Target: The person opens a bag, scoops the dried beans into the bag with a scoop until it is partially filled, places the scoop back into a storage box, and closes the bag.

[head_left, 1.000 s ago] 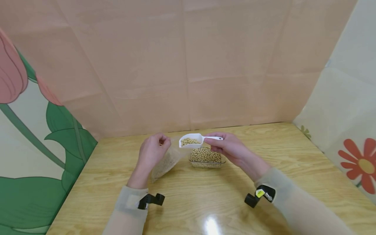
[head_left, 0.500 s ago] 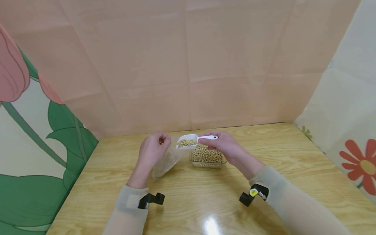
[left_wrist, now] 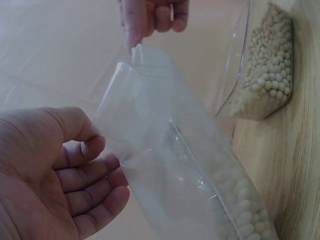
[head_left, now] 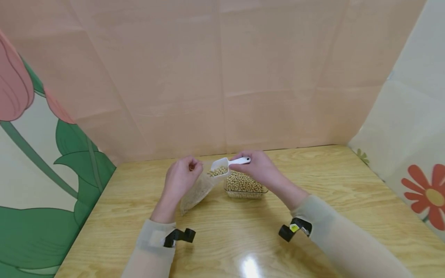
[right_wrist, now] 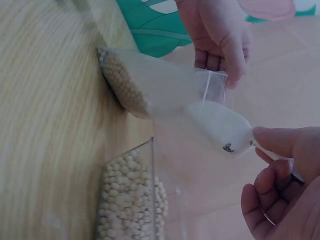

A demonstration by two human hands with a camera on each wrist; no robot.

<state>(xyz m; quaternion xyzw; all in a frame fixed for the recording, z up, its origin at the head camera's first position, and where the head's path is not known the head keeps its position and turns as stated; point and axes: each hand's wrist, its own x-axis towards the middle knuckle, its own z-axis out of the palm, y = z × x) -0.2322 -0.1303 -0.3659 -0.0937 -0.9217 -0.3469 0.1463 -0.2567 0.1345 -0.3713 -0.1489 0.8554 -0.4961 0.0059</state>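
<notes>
My left hand (head_left: 182, 175) pinches the top edge of a clear plastic bag (left_wrist: 160, 150) between thumb and fingers. Pale round beans fill the bottom of the bag, which stands on the table. In my right hand (head_left: 255, 168) is a white scoop (right_wrist: 220, 125), its handle gripped between thumb and fingers. The scoop carries beans (head_left: 219, 171) and tilts down to the left, its front end inside the bag's mouth in the right wrist view. Below my right hand sits a clear container (head_left: 246, 195) heaped with the same beans.
The wooden table (head_left: 229, 235) runs back to a pinkish-tan wall covering (head_left: 222, 85). Printed panels with flowers (head_left: 434, 197) and leaves stand at both sides. Each wrist wears a black camera mount (head_left: 179, 236).
My right hand has moved left with the scoop, and the scoop has tipped downward at the bag's mouth. The beans in it have slid toward its front. My left hand has stayed put.
</notes>
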